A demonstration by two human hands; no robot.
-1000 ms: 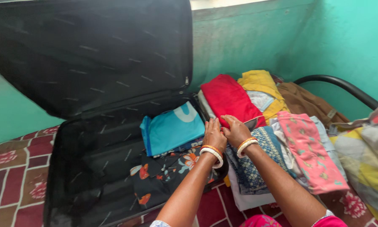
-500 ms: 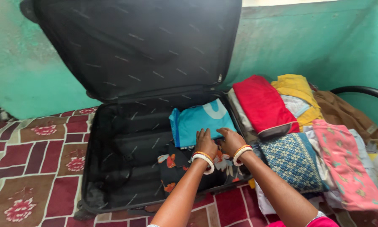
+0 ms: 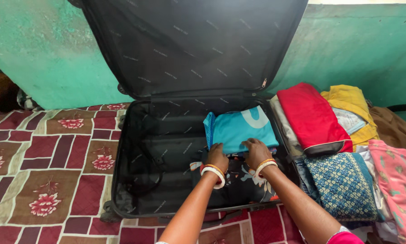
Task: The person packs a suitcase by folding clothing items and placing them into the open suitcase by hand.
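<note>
An open black suitcase [image 3: 135,180] lies on a patterned bedspread, its lid leaning against the green wall. Inside at the right lie a folded teal garment [image 3: 243,129] and, below it, a dark floral garment [image 3: 246,185]. My left hand [image 3: 217,156] and my right hand [image 3: 256,152] rest side by side on the near edge of the teal garment, fingers curled onto it, where it meets the floral cloth. Both wrists wear white and orange bangles.
Right of the suitcase sit folded clothes: a red piece [image 3: 312,117], a yellow one [image 3: 352,104], a blue patterned one [image 3: 343,185] and a pink one [image 3: 399,190]. The maroon bedspread [image 3: 49,167] stretches left. The suitcase's left half holds only black lining.
My hands have moved left from the clothes pile into the suitcase and now lie on the teal garment. The view has shifted left, showing more bedspread.
</note>
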